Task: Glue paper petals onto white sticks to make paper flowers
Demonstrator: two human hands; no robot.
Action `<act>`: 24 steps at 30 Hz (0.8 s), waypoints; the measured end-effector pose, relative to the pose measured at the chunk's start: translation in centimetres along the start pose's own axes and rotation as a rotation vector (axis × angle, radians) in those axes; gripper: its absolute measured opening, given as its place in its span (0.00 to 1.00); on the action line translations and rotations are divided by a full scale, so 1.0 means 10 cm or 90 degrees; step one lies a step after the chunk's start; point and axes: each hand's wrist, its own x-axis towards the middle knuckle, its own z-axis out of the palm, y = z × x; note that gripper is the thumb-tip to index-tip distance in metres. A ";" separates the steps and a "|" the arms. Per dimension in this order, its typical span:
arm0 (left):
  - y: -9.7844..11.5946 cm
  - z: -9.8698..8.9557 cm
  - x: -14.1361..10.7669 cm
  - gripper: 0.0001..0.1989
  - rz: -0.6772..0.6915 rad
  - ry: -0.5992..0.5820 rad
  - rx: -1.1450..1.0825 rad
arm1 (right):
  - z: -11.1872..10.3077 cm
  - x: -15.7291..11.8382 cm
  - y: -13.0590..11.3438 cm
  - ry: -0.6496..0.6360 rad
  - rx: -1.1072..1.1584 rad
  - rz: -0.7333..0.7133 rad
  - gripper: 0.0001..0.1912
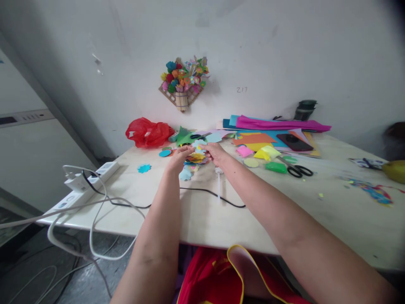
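Observation:
Above the table's middle, a pale blue paper flower (199, 145) with a yellow centre is held up between both my hands. My left hand (181, 158) has its fingertips at the flower's left edge, fingers closed together. On the right edge, my right hand (216, 153) pinches the petals between thumb and fingers. Just below the hands lies a pile of cut paper flowers, among them an orange-yellow flower (196, 158) and a light blue flower (185, 173). A white stick-like tool (218, 183) lies by my right wrist. Further left rests a bright blue paper flower (144, 168).
Black-handled scissors (299, 170), clay packets (267, 153), a phone (295, 142) and coloured sheets (257, 138) lie on the right. A red plastic bag (148, 132) sits at the back left. A power strip (87, 188) with loose cables lies along the left edge.

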 end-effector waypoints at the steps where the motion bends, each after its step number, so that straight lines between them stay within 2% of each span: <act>1: 0.00 -0.01 0.00 0.11 0.000 0.008 0.007 | 0.01 -0.01 0.00 0.026 -0.026 -0.013 0.17; 7: 0.02 -0.16 0.02 0.09 0.029 0.103 -0.018 | -0.04 0.02 0.07 0.126 -0.134 -0.060 0.13; 11: 0.07 -0.26 0.05 0.07 0.009 0.163 -0.066 | -0.08 0.06 0.12 0.167 -0.240 -0.026 0.13; 13: 0.15 -0.33 0.07 0.04 0.012 0.226 -0.132 | -0.10 0.07 0.13 0.186 -0.291 -0.006 0.11; 15: 0.25 -0.41 0.08 0.03 0.049 0.300 -0.227 | -0.11 0.08 0.14 0.199 -0.338 0.011 0.09; 17: 0.37 -0.49 0.08 0.08 0.103 0.325 -0.305 | -0.12 0.11 0.15 0.200 -0.372 0.030 0.07; 20: 0.47 -0.53 0.05 0.13 0.125 0.323 -0.307 | -0.09 0.19 0.19 0.182 -0.411 0.051 0.06; 22: 0.46 -0.51 0.00 0.14 0.070 0.254 -0.183 | -0.04 0.26 0.22 0.165 -0.428 0.054 0.08; 24: 0.42 -0.46 -0.08 0.12 0.011 0.169 0.018 | 0.02 0.32 0.24 0.147 -0.429 0.056 0.11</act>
